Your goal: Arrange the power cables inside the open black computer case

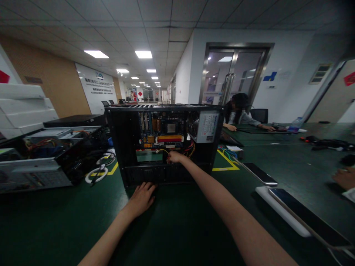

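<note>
A black computer case stands in front of me with its side open. Inside it I see a motherboard and, at the upper right, a power supply. My right hand reaches into the lower middle of the case, fingers closed round a cable. A thin yellow cable with a light connector runs out to the left of these fingers, and more coloured wires hang behind the wrist. My left hand lies on the green table at the case's lower edge, its fingers stretched out and holding nothing.
Another opened computer case and coiled cables are at the left. Phones and a white box-like object lie right. A co-worker sits across the table; another person's hand shows at the right edge.
</note>
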### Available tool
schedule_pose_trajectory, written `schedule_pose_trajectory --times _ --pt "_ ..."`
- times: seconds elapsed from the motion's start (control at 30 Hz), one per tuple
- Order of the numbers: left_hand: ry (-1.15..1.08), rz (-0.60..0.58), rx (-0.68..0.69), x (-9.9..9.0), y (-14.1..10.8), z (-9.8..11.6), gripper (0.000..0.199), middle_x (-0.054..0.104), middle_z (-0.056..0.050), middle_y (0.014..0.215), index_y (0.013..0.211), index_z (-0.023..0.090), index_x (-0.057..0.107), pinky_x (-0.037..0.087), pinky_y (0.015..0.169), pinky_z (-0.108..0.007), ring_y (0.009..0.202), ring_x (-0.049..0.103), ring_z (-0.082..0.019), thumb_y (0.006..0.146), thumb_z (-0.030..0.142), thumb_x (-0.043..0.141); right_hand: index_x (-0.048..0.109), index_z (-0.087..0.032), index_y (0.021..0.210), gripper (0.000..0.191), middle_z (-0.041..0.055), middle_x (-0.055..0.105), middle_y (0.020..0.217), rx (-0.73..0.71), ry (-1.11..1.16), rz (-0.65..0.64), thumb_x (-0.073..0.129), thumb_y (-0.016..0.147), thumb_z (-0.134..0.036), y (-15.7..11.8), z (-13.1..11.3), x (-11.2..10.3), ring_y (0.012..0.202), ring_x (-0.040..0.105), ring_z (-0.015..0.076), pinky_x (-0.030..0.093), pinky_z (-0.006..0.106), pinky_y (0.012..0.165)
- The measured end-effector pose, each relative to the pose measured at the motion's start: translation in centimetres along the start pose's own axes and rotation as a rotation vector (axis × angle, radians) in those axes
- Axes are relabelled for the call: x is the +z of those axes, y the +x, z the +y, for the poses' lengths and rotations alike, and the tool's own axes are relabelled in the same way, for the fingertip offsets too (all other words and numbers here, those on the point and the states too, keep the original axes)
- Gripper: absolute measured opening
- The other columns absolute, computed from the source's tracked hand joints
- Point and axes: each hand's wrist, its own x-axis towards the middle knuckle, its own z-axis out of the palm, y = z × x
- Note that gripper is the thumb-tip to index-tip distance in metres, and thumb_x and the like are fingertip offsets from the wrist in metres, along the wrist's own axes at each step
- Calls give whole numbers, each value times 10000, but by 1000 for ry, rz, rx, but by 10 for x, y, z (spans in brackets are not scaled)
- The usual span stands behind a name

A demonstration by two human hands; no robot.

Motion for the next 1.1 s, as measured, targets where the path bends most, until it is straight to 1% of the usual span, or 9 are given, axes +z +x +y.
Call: schedule_pose_trajectory --times 0.13,0.23,0.3,0.4,0.47,0.63,0.77,0.97,1.1 --pt "-5 10 0 1 0 -1 401 426 -51 1145 1161 249 368 324 857 -380 1045 376 -218 761 230 387 578 -97 718 100 43 595 625 43 255 122 516 723 -175 2 4 2 531 539 90 405 155 466" --pt "-1 15 10 2 1 -2 402 428 -51 1140 1161 251 368 334 845 -378 1036 383 -219 760 229 390 544 -103 741 62 13 557 584 99 581 200 483 740 -112 4 5 2 502 518 66 437 154 481" --pt "-3 15 15 2 1 -2 406 428 -50 1138 1166 252 362 334 843 -376 1035 385 -219 761 230 390 517 -113 774 80 -4 537 584 165 824 231 456 748 -67 3 7 0 498 515 56 466 169 521" --pt "-7 13 16 2 1 -2 403 425 -51 1141 1167 250 359 329 846 -373 1040 382 -217 766 230 385 470 -126 828 122 -20 519 595 278 1112 181 423 760 -37 2 11 -2 495 527 58 494 223 580" --pt "-5 12 13 2 1 -2 397 425 -48 1141 1165 250 361 327 850 -372 1041 382 -215 768 230 382 440 -133 850 129 -17 520 619 328 1230 123 404 770 -39 1 14 -4 514 547 72 499 265 606" --pt "-10 7 -3 2 1 -1 405 423 -46 1148 1175 260 353 319 868 -380 1054 376 -216 772 235 384 398 -140 792 83 14 519 696 430 1370 21 363 796 -65 -1 20 -10 624 583 103 488 308 649" --pt "-17 0 -7 -1 0 0 412 423 -49 1150 1182 261 348 318 870 -388 1063 372 -223 773 236 388 387 -143 718 117 33 513 712 471 1472 -55 340 811 -88 -3 22 -13 707 580 122 481 312 666" --pt "-16 -8 -6 -1 0 0 414 424 -52 1154 1180 253 354 318 869 -389 1058 374 -224 768 237 392 377 -144 695 139 34 496 712 449 1565 -37 338 807 -73 1 23 -13 724 567 118 491 288 640" --pt "-9 11 8 1 0 -1 409 428 -52 1142 1178 251 357 324 861 -378 1045 378 -218 770 237 389 373 -146 715 114 50 510 772 454 1598 -25 356 798 -69 4 25 -12 742 570 127 500 323 641"
